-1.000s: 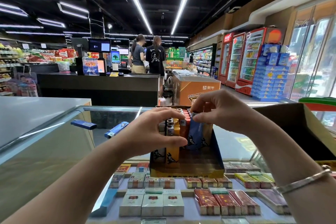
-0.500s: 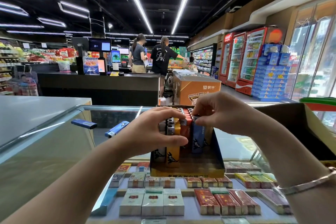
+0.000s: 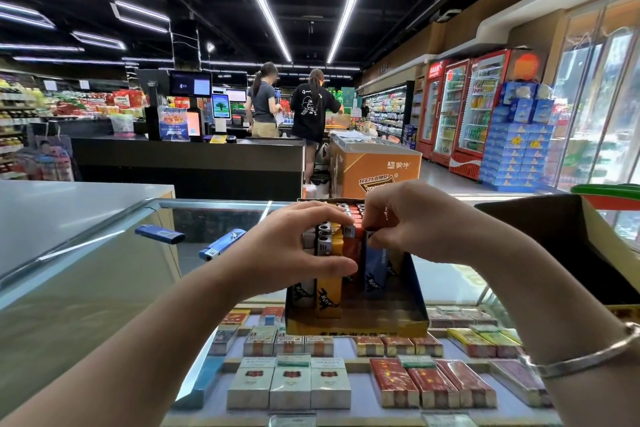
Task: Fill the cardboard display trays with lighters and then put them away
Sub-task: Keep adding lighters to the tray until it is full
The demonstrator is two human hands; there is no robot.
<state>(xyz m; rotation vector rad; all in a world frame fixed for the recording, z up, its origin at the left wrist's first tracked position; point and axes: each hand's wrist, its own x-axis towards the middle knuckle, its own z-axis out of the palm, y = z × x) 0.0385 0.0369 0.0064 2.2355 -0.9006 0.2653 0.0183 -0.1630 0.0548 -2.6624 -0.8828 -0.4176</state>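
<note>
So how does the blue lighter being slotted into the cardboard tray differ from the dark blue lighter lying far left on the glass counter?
The blue lighter in the cardboard display tray stands upright; the dark blue lighter on the glass counter lies flat. The tray one is pinched at its top by the right hand beside other lighters held by the left hand; the counter one lies untouched, apart. Both are blue.
</note>
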